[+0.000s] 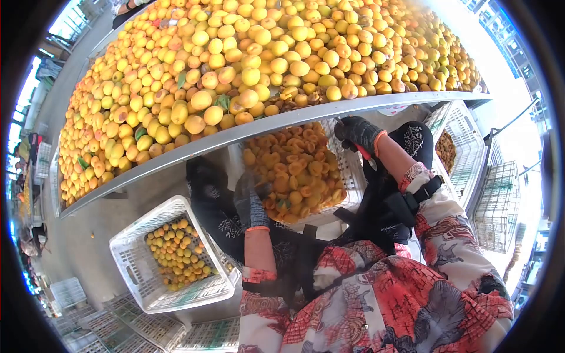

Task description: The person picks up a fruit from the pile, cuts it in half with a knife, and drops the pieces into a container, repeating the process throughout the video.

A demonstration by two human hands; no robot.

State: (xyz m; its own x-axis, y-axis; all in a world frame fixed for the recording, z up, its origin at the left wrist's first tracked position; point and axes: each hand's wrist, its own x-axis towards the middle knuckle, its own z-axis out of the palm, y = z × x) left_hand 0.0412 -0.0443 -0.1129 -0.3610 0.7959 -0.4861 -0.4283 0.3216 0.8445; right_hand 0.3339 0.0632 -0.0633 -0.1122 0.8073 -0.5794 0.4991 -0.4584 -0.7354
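My right hand [360, 135], in a dark knitted glove, is closed around red-handled pruning shears [366, 154] beside the right rim of a white crate [352, 170]. Halved apricots [300, 170] fill that crate, which stands between my knees, partly under the table edge. My left hand [249, 203], in a grey glove with an orange cuff, is at the crate's left side, close to the halves. Its fingers are blurred, so I cannot tell whether they hold anything. Whole apricots [235, 65] lie heaped on the table above both hands, a few green leaves among them.
A metal rim [276, 122] edges the table in front of me. To the left, a white crate [132, 259] on the floor holds whole apricots [179, 253]. Another white crate [468, 141], with brown pieces inside, stands at right. Stacked crates [497, 206] are behind it.
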